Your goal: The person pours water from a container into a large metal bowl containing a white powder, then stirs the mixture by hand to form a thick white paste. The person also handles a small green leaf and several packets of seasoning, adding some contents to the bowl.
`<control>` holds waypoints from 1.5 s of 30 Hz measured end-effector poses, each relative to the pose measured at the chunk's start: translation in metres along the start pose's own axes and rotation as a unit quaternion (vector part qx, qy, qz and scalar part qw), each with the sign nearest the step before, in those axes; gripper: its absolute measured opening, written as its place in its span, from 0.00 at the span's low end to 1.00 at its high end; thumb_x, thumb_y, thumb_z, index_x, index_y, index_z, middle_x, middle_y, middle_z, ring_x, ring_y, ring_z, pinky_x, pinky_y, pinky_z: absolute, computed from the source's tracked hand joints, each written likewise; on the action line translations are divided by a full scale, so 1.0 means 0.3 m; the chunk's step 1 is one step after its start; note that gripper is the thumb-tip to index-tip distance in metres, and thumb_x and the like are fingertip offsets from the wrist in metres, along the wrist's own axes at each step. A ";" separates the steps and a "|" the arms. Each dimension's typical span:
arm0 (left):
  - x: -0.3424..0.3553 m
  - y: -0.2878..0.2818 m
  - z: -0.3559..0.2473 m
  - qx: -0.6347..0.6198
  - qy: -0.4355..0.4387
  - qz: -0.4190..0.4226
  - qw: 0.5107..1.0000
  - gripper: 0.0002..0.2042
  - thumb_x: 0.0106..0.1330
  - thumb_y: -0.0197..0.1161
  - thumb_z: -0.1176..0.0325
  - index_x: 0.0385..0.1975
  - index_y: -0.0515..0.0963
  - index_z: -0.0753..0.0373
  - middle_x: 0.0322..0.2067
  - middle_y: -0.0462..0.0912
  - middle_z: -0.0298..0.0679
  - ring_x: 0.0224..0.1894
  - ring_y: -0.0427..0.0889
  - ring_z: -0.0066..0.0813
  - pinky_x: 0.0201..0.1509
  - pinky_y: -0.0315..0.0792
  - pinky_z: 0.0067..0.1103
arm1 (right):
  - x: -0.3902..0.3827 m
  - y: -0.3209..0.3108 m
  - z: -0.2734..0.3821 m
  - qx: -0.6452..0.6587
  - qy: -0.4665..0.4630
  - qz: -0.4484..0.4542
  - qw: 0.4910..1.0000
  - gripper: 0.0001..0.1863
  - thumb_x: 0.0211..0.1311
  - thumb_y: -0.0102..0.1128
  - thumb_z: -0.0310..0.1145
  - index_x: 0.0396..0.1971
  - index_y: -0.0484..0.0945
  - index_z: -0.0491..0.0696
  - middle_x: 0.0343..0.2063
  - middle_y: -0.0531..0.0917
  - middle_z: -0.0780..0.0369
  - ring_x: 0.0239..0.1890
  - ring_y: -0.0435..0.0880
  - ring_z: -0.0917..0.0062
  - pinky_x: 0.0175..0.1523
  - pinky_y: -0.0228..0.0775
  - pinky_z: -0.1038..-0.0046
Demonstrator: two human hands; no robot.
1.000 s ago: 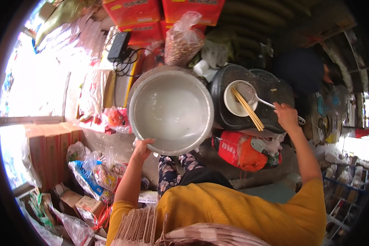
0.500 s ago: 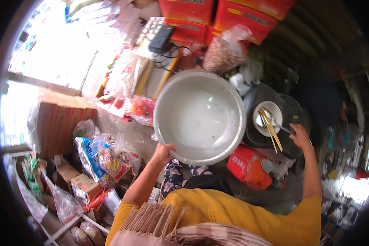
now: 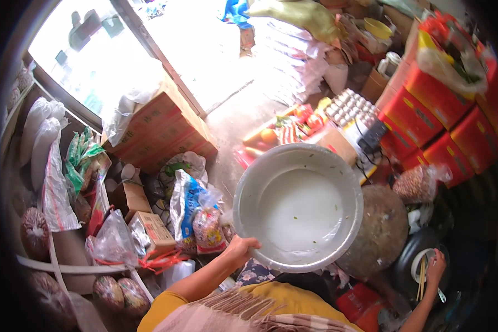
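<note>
My left hand (image 3: pixel 242 250) grips the near-left rim of a wide grey metal basin (image 3: pixel 299 157), tilted toward me. A few small green bits lie on its pale bottom; whether it holds water I cannot tell. At the lower right, my right hand (image 3: pixel 436 266) has its fingers closed at the right rim of a small white bowl (image 3: pixel 415 269). A pair of wooden chopsticks (image 3: pixel 422 276) and a spoon (image 3: pixel 441 295) rest in this bowl. Beneath it is a dark round surface (image 3: pixel 402 260).
A round worn surface (image 3: pixel 379 232) lies beside the basin's right side. Beyond are an egg tray (image 3: pixel 353 108), stacked red boxes (image 3: pixel 434 105) and a bag of nuts (image 3: pixel 416 184). Cartons (image 3: pixel 160 133), a blue-white bag (image 3: pixel 183 202) and plastic bags (image 3: pixel 116 240) crowd the left.
My view has turned left, so the surroundings sit farther right. My right hand has gone from beside the spoon handle to the bowl's rim. My left hand still holds the basin.
</note>
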State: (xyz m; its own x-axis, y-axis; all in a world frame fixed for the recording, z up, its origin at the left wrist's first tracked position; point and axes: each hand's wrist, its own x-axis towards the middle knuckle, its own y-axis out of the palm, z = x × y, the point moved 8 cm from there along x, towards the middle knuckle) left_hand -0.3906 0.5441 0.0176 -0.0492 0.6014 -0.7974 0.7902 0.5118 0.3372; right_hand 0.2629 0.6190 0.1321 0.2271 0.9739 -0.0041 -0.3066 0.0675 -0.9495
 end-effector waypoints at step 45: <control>1.414 -0.614 -2.377 -0.186 0.044 -0.109 0.976 0.14 0.41 0.57 0.82 0.31 0.67 0.76 0.28 0.71 0.47 0.27 0.76 0.42 0.31 0.77 0.36 | 1.327 1.562 2.163 0.000 0.048 0.323 0.945 0.07 0.42 0.56 0.21 0.26 0.75 0.41 0.15 0.75 0.61 0.17 0.77 0.73 0.20 0.68 0.74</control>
State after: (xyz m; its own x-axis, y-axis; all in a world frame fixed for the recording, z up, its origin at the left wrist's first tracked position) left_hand -0.9927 1.1425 -0.0260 -0.2560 0.4957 -0.8299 0.4804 0.8102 0.3358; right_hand -0.3900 1.1791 -0.1106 0.0748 0.7872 -0.6121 -0.4107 -0.5350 -0.7383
